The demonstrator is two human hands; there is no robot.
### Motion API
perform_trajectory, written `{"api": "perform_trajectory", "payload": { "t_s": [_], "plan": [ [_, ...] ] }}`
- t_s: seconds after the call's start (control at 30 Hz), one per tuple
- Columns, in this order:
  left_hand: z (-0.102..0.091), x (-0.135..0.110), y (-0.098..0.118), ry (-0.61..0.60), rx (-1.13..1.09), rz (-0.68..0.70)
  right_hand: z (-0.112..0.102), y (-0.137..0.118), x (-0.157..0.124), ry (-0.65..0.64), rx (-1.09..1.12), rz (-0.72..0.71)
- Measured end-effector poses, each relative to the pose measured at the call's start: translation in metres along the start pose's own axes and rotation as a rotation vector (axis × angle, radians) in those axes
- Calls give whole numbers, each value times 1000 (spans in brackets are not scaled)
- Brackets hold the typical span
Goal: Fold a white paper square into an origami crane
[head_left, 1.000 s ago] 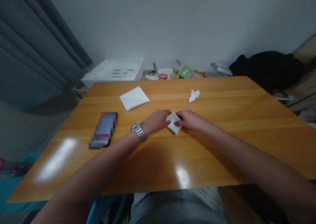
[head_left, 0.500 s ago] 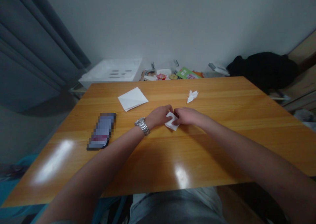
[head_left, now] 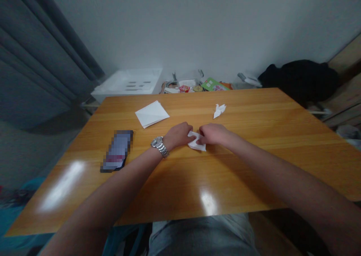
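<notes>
Folded white paper (head_left: 196, 143) is a small, uneven piece with several creases, and it lies on the table near the middle, between our two hands. Our left hand (head_left: 177, 135) is curled and its fingertips hold the left side of the paper. Our right hand (head_left: 213, 133) is also closed, and its fingers press the right side from above. A metal wristwatch (head_left: 159, 147) sits on the left wrist.

The wooden table (head_left: 225, 180) is orange-brown and shiny. Toward its far left lies a square of folded paper (head_left: 152, 114), toward the far right is a small origami crane (head_left: 219, 110), and at left lies a phone (head_left: 117, 150). Beyond the far edge we see a white box (head_left: 126, 83), a green booklet (head_left: 213, 84) and black cloth (head_left: 299, 81). A grey curtain (head_left: 42, 52) hangs at left.

Pixels cover the phone, so we cannot read its face. Our fingers hide part of the paper, and the small packets beside the booklet are hard to make out.
</notes>
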State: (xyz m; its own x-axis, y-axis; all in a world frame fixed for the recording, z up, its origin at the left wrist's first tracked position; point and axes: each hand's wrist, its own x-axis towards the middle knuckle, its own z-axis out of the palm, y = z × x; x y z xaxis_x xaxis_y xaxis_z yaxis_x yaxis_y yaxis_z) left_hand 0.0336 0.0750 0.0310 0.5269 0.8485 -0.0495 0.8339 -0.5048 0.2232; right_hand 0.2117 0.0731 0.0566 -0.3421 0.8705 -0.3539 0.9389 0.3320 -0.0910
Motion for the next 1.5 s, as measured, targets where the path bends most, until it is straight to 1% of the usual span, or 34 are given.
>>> {"api": "perform_trajectory", "payload": {
  "t_s": [0.17, 0.3, 0.37, 0.47, 0.6, 0.77, 0.9, 1.1, 1.23, 1.4, 1.5],
  "plan": [
    [-3, -11, 2, -14, 32, -38, 0, -2, -1, -29, -28, -9],
    [-3, -20, 4, -40, 42, -69, 0, -1, -2, -121, -6, -87],
    [-4, -23, 5, -41, 16, -65, 2, 0, -2, -123, 8, -121],
    [-7, -26, 6, -38, -39, -46, 8, 3, 0, -62, 20, -139],
    [-9, -27, 8, -48, -79, -42, 18, 7, 2, -16, 71, -161],
    [-3, -24, 8, -42, -127, 4, 25, 10, -2, 67, 211, -164],
    [4, -24, 7, 11, -171, 19, 30, 11, -10, 147, 303, -183],
    [13, -23, 4, 90, -381, -14, 38, 15, -16, 250, 460, -194],
    [18, -23, 2, 144, -513, -39, 42, 15, -17, 303, 624, -189],
    [23, -27, 1, 220, -683, -26, 52, 15, -16, 354, 789, -229],
    [25, -31, 1, 236, -772, -3, 56, 16, -17, 368, 878, -271]
  ]
}}
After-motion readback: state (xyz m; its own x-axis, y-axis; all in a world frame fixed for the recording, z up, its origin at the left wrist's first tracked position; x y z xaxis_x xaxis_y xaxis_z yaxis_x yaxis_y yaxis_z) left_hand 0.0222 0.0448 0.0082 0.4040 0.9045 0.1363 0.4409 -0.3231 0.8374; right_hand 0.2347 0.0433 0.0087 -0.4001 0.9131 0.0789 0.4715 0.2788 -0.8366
